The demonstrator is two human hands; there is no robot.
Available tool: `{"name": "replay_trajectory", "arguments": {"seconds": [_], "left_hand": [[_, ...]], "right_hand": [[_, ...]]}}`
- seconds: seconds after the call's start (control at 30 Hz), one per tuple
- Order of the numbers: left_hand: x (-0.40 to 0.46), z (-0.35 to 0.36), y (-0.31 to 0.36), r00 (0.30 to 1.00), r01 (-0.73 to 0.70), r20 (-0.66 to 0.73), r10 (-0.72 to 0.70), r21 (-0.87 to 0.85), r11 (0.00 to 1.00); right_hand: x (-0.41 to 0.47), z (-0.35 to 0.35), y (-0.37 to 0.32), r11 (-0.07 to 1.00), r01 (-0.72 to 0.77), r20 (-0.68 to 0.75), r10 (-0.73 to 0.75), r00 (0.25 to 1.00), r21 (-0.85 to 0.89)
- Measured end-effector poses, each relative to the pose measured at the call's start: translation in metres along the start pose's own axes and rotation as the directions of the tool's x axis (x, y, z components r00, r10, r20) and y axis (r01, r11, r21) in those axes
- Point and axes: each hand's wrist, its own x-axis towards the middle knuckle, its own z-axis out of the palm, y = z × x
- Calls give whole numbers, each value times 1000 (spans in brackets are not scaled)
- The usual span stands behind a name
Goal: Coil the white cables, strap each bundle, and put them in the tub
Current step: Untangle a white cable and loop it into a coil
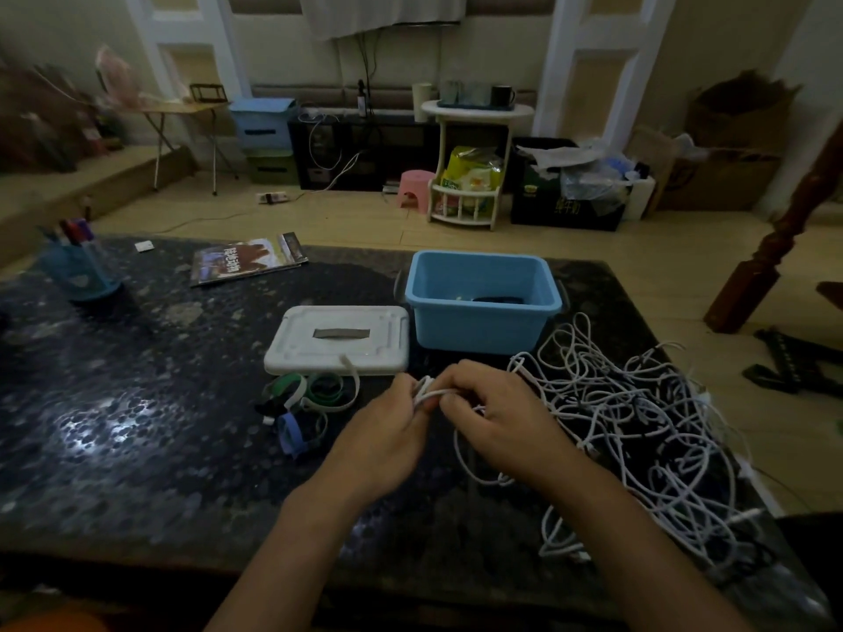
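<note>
I have a thin white cable (432, 394) folded into a few short loops between my two hands, held just above the dark speckled stone table (137, 403), near its front edge and a little right of centre. My left hand (387, 437) has its fingers curled round the left end of the loops, and my right hand (495, 419) pinches the same loops from the right, fingers bent over the strands. A loose length of that cable hangs down under my right hand and curves back along the table toward me.

To the right lies the big tangled heap of white cables (638, 426), spread from the near right edge up toward the far side. Just beyond my hands, to the far right, stands the light blue plastic tub (483, 321), open, with something dark lying on its bottom that I cannot make out. Touching its left side, or very nearly, is the white rectangular plastic lid (337, 339) with a grey handle strip, lying flat. In front of the lid, left of my left hand, sits a small pile of cable straps (305, 403) in green, white and blue.

Farther left are a glossy magazine (248, 260) and, at the far left corner, a blue pen cup (80, 271) holding markers.
</note>
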Motion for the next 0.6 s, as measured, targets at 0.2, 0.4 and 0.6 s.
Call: {"name": "replay_trajectory", "arguments": {"seconds": [0.2,0.4,0.6], "left_hand": [[-1,2,-1,999,40,19,-36,-345,938],[-4,-1,5,990,49,142,4,-372,927],[-1,-2,6,998,55,43,-42,-378,924]], "right_hand": [[-1,-2,17,982,-80,-3,81,997,-169],[0,-11,28,958,-150,-142,118,983,-245],[0,-9,23,961,-138,-207,88,974,-240]]}}
